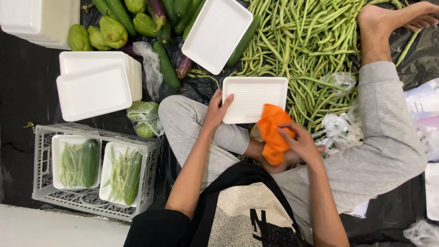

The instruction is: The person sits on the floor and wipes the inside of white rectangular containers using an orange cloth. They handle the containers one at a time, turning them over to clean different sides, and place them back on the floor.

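Note:
My left hand point(216, 110) grips the left edge of a white foam tray point(254, 97) held over my lap. My right hand point(299, 142) is closed on an orange cloth point(273, 132) that touches the tray's lower right corner. I sit cross-legged in grey trousers on black sheeting, with a big heap of long green beans point(302, 41) just beyond the tray.
A second foam tray point(216, 33) lies tilted among cucumbers, chayotes point(100, 34) and eggplants. Tray stacks point(98, 84) sit at left. A white plastic crate point(43, 160) holds two wrapped trays of beans and cucumber. Crumpled plastic bags point(340, 128) lie at right, near my bare foot point(388, 20).

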